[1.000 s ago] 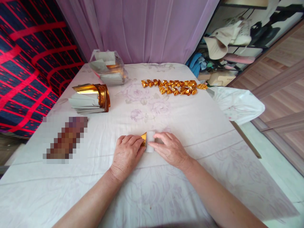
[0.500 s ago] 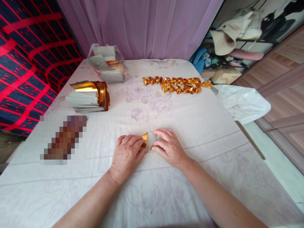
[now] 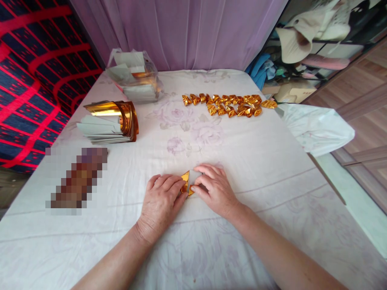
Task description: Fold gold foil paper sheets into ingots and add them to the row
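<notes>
A sheet of gold foil paper (image 3: 186,177), partly folded, lies on the table between my hands, its gold side and a strip of pale backing showing. My left hand (image 3: 161,197) presses its left part down, fingers together and thumb along the near edge. With thumb and fingertips, my right hand (image 3: 215,189) pinches the right part, folding it inward at the near corner. Both hands hide much of the paper. Farther back, several folded gold foil pieces (image 3: 231,108) lie in two rows.
At the left stands a curved stack of gold foil sheets (image 3: 99,127), with a clear plastic bag (image 3: 133,78) of more sheets behind it. A blurred-out item (image 3: 78,177) lies at the near left. A white plastic bag (image 3: 320,127) hangs by the table's right edge.
My right thumb and fingers have moved slightly left, turning the paper's right edge inward so more gold shows at the near corner. My left hand stays in place. The camera view has shifted slightly.
</notes>
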`<move>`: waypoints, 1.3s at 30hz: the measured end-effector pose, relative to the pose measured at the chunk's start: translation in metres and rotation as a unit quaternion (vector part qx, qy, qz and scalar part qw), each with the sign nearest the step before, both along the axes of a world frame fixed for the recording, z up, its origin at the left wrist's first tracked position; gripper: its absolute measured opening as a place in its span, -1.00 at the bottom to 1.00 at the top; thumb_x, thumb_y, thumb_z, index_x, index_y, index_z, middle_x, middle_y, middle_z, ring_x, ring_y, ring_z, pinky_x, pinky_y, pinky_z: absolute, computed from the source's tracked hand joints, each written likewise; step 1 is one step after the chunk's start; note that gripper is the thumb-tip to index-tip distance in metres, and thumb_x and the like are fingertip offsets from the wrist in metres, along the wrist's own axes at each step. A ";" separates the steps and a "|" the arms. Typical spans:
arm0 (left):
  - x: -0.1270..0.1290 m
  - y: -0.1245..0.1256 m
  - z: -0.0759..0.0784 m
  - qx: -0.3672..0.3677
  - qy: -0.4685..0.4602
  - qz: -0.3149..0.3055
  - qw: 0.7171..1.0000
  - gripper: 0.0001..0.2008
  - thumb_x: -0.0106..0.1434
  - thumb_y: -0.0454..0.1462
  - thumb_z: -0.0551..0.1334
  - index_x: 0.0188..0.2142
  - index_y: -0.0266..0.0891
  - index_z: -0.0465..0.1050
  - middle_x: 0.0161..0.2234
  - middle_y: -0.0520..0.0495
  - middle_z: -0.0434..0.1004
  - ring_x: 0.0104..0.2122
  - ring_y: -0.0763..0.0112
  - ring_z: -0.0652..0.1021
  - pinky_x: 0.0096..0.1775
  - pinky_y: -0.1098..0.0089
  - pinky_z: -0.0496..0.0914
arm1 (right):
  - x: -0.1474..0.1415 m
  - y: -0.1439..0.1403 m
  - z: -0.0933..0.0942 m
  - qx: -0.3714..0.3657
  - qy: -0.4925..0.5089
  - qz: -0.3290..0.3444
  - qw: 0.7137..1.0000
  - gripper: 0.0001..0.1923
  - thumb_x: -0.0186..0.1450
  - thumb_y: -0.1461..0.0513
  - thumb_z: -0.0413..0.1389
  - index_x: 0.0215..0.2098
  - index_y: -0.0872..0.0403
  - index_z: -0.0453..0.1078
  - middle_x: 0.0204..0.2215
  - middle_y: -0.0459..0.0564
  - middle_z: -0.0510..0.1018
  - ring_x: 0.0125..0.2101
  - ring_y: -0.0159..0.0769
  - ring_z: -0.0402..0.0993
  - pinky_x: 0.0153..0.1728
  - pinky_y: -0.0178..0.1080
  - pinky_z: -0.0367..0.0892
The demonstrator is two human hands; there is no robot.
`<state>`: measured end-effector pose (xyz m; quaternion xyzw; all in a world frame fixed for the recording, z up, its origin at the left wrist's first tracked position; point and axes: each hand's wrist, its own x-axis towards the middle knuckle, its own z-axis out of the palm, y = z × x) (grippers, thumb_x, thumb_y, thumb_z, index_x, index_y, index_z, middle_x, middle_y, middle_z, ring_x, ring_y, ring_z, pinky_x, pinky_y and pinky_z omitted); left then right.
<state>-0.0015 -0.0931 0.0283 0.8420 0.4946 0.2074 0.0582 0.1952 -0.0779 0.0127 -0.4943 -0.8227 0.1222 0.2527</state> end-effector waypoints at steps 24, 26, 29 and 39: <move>-0.002 0.000 0.000 -0.012 -0.006 -0.003 1.000 -0.77 0.35 -0.16 0.20 -0.09 -0.19 0.51 -0.12 -0.10 0.60 -0.11 0.16 0.52 -0.02 0.09 0.33 | -0.003 -0.001 0.002 -0.005 0.001 -0.011 1.000 -0.84 0.29 0.22 0.20 -0.44 0.01 0.37 -0.02 -0.01 0.52 0.07 -0.10 0.35 0.03 -0.02 0.18; -0.002 0.001 0.000 -0.015 -0.012 -0.002 1.000 -0.77 0.34 -0.16 0.20 -0.10 -0.19 0.51 -0.13 -0.09 0.60 -0.11 0.18 0.52 -0.03 0.11 0.33 | -0.003 -0.001 0.002 -0.007 -0.001 -0.011 1.000 -0.84 0.29 0.22 0.20 -0.45 0.02 0.37 -0.02 -0.01 0.52 0.07 -0.10 0.35 0.02 -0.02 0.18; -0.001 0.001 0.001 -0.017 -0.016 0.001 1.000 -0.77 0.34 -0.15 0.21 -0.10 -0.17 0.52 -0.13 -0.08 0.61 -0.12 0.19 0.52 -0.04 0.13 0.34 | -0.003 -0.001 0.002 -0.003 -0.004 -0.010 1.000 -0.84 0.29 0.21 0.19 -0.45 0.02 0.37 -0.02 0.00 0.53 0.06 -0.10 0.36 0.02 -0.02 0.18; -0.002 0.002 -0.001 -0.021 -0.026 0.005 0.999 -0.78 0.32 -0.13 0.24 -0.12 -0.15 0.53 -0.14 -0.07 0.61 -0.12 0.20 0.52 -0.07 0.14 0.35 | -0.003 0.000 0.001 -0.001 0.000 -0.013 1.000 -0.84 0.31 0.18 0.18 -0.43 0.00 0.39 -0.03 0.01 0.53 0.05 -0.10 0.37 0.01 -0.03 0.16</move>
